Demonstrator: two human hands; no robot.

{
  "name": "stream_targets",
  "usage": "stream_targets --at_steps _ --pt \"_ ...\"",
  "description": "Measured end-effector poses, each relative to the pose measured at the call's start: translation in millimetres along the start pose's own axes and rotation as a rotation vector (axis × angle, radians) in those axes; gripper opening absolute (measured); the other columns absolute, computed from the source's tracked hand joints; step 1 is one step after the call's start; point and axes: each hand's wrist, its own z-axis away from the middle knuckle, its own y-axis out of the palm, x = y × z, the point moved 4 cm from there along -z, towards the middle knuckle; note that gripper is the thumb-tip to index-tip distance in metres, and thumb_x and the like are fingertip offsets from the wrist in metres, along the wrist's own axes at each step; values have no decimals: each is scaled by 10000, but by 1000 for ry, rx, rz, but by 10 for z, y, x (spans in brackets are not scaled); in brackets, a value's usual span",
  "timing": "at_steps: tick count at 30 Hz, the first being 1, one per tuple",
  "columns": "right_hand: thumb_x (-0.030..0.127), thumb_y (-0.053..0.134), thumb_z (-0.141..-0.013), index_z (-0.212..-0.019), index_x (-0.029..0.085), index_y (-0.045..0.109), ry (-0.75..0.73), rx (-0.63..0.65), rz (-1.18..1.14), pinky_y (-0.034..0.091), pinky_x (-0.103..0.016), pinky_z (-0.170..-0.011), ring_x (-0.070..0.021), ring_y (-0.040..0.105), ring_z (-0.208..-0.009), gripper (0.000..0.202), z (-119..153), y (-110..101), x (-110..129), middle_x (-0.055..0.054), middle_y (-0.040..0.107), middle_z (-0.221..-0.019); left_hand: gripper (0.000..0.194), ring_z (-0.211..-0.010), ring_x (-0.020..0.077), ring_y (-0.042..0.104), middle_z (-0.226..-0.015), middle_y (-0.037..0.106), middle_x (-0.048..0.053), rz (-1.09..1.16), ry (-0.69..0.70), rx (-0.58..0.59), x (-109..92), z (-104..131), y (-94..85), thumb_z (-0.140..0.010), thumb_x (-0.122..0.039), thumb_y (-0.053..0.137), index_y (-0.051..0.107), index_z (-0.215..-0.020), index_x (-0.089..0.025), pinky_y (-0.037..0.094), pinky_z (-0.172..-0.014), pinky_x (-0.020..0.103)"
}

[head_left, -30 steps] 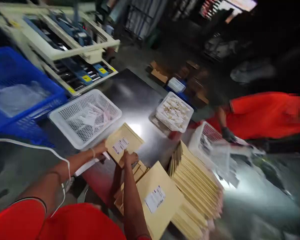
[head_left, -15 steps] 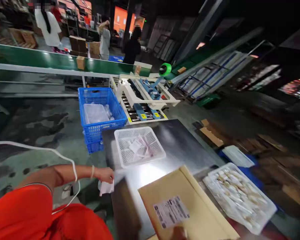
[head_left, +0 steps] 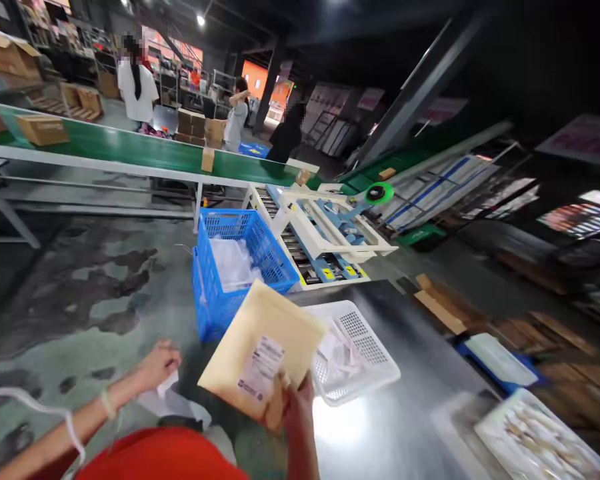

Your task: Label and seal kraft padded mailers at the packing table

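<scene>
My right hand (head_left: 297,403) grips the lower right edge of a tan padded envelope (head_left: 290,320), which is tilted and held up off the table. A white printed label (head_left: 263,367) faces me on it. The envelope hides part of the white plastic basket (head_left: 390,373) behind it, where pale slips and small packets lie. Out to the left, my left hand (head_left: 161,363) is closed on a small whitish slip of paper (head_left: 168,384), above a pale translucent sheet or bag (head_left: 177,408) low beside my body.
A steel table (head_left: 425,347) carries the basket and a tray of wrapped items (head_left: 545,433). Blue crates (head_left: 210,287) stand left of it, a box-sealing machine (head_left: 325,233) behind. A green conveyor (head_left: 145,153) bears cartons; people stand beyond. A white cord (head_left: 25,398) crosses at left.
My right hand has lifted the envelope from over the table and brought it left, in front of the basket. My left hand still holds the slip, further left and lower. The view has shifted.
</scene>
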Motion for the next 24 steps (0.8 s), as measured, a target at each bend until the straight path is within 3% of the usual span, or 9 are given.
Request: stream_targets --at_steps 3,7,9,12,14,19,22,24 --pt "444 1096 -568 -1252 272 700 70 167 -10 736 -440 -794 -320 874 -885 809 -180 884 -169 -87 886 -1071 420 -888 284 676 -848 684 130 33 11 -128 356 125 -427 -894 -518 554 457 -582 -255 572 -861 368" --pt "426 1103 -558 -1187 262 680 127 345 -20 715 -405 -761 -301 864 -867 775 -454 1852 -340 -93 891 -1073 531 -700 242 661 -722 664 95 169 -46 -218 788 170 -885 -918 -622 601 464 -565 -250 557 -711 327" --pt "409 1102 -565 -1192 257 683 136 410 -33 712 -407 -772 -298 861 -876 770 -661 2312 -439 -98 892 -1099 511 -677 228 673 -722 696 74 230 -116 -322 1031 142 -1105 -858 -665 703 564 -617 -236 559 -679 299" --pt "351 1096 -552 -1221 258 687 160 492 -33 713 -423 -804 -298 859 -888 790 -1061 3064 -649 -89 892 -1108 504 -706 229 740 -793 786 44 339 -237 -462 1506 22 -1424 -712 -704 846 789 -904 -242 579 -644 259" --pt "318 1090 -534 -1230 257 691 188 551 -27 717 -439 -843 -304 861 -912 806 -1356 3631 -823 -86 893 -1120 637 -711 235 773 -817 816 42 395 -292 -506 1898 -118 -1663 -654 -754 893 845 -1043 -252 603 -635 252" --pt "368 1091 -521 -1283 266 691 229 677 -46 724 -513 -961 -350 870 -1049 866 -2052 5110 -1142 -97 891 -1241 808 -713 285 820 -815 855 91 394 -362 -573 2849 -657 -2519 -585 -1012 846 893 -899 -269 679 -680 299" --pt "400 1093 -508 -1301 260 686 247 720 -1 717 -534 -984 -363 870 -1062 902 -2423 5841 -1165 -97 889 -1227 882 -736 303 837 -823 870 74 386 -376 -549 3182 -1120 -3055 -545 -1088 808 894 -913 -292 708 -714 322" --pt "406 1093 -515 -1331 246 685 274 731 24 709 -537 -1000 -364 871 -1056 927 -2651 6206 -1141 -104 887 -1228 909 -724 295 831 -842 878 50 343 -378 -520 3291 -1467 -3343 -596 -1125 740 881 -949 -299 702 -672 320"
